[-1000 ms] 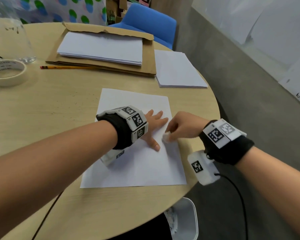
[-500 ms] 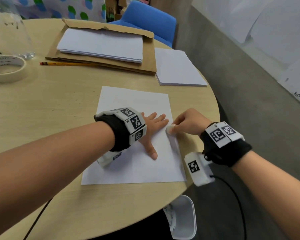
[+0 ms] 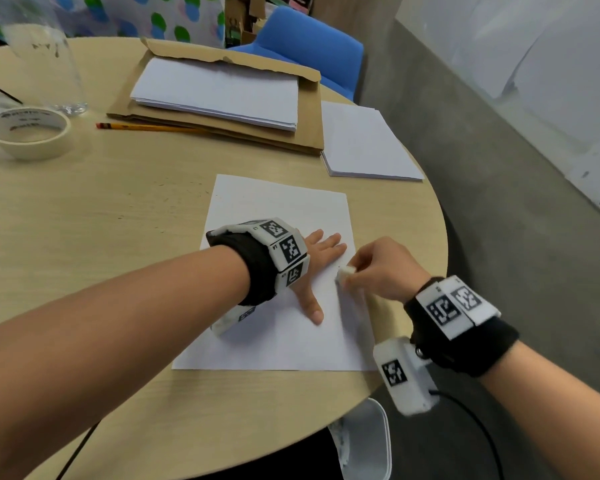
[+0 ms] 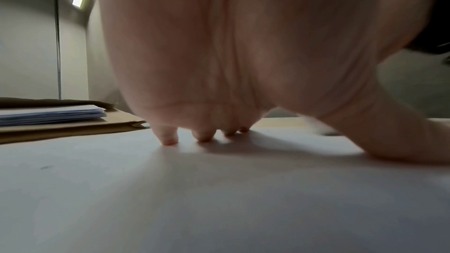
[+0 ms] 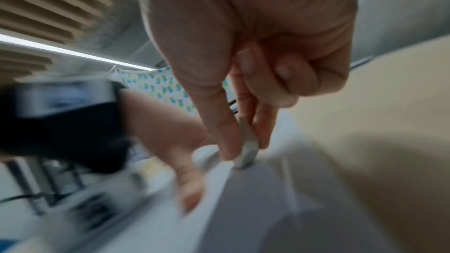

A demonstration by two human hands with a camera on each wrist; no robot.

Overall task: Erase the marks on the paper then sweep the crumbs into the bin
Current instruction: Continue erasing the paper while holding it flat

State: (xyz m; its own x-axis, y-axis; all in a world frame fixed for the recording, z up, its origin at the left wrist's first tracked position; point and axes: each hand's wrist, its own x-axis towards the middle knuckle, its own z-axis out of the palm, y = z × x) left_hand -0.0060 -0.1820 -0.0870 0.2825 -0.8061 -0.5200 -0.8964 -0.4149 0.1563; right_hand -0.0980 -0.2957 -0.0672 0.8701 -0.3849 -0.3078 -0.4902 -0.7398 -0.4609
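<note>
A white sheet of paper (image 3: 278,209) lies on the round wooden table (image 3: 84,220) near its right edge. My left hand (image 3: 317,265) lies flat on the sheet with straight fingers (image 4: 168,138) pressing it down. My right hand (image 3: 378,268) pinches a small white eraser (image 3: 345,273) between thumb and fingers, its tip on the paper near the sheet's right edge. The eraser (image 5: 247,147) shows blurred in the right wrist view. A white bin (image 3: 371,441) stands on the floor under the table's front edge. No marks or crumbs can be made out.
A cardboard folder (image 3: 222,133) with a paper stack (image 3: 222,91) lies at the back, a second stack (image 3: 364,143) to its right. A pencil (image 3: 146,127), a tape roll (image 3: 26,131) and a clear glass (image 3: 42,57) sit at the left. A blue chair (image 3: 305,43) stands behind.
My right hand has rubbed the eraser back and forth along the paper's right edge. The left hand stays flat on the sheet.
</note>
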